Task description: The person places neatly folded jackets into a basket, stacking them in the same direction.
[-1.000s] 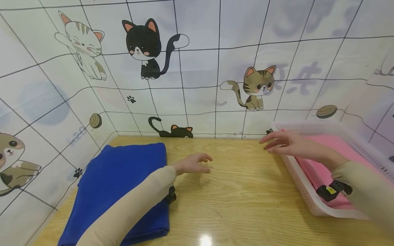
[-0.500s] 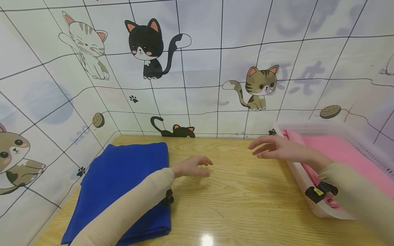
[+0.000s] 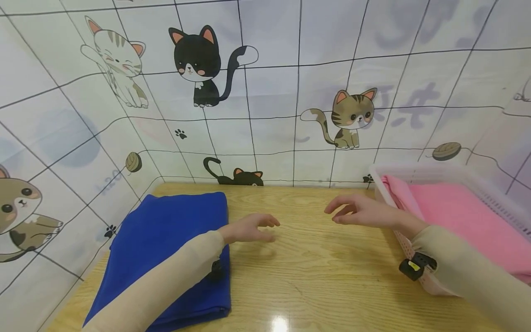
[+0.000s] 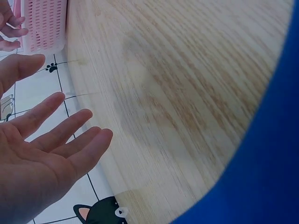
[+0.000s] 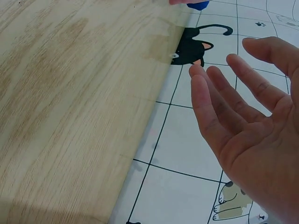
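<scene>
My left hand hovers over the wooden table, just past the right edge of a folded blue cloth. Its fingers are relaxed and hold nothing; the left wrist view shows the bare palm. The left forearm crosses above the blue cloth. My right hand hangs in the air left of a pink-white plastic basket, palm and fingers bare in the right wrist view. Inside the basket lies folded pink cloth. Part of the basket's near side is hidden by the right sleeve.
The wooden table spans the space between blue cloth and basket. A wall covering with printed cats and grid lines rises behind the table and along its left side. Black wrist cameras are strapped to both wrists.
My right hand has moved left and slightly down, away from the basket, uncovering more pink cloth. My left hand has shifted a little to the left. The blue cloth lies as before.
</scene>
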`<action>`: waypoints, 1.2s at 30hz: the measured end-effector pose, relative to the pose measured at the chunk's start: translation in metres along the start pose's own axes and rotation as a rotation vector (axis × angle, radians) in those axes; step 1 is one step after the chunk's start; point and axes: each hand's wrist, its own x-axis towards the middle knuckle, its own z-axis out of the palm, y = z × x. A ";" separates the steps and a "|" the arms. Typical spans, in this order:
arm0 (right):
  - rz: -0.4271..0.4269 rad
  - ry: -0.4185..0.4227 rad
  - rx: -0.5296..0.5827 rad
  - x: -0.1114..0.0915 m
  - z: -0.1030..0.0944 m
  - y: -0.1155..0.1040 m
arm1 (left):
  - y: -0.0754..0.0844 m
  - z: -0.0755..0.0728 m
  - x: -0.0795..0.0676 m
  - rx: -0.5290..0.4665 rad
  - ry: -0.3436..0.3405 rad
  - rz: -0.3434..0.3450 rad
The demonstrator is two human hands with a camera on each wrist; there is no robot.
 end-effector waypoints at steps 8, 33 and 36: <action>-0.005 -0.012 -0.080 0.015 0.012 0.000 | -0.006 -0.005 -0.011 -0.014 0.048 -0.028; 0.058 0.026 -0.008 0.060 0.027 0.023 | -0.023 -0.049 -0.063 0.053 0.265 -0.053; 0.090 0.053 0.026 0.062 0.024 0.024 | -0.027 -0.055 -0.069 0.061 0.274 -0.047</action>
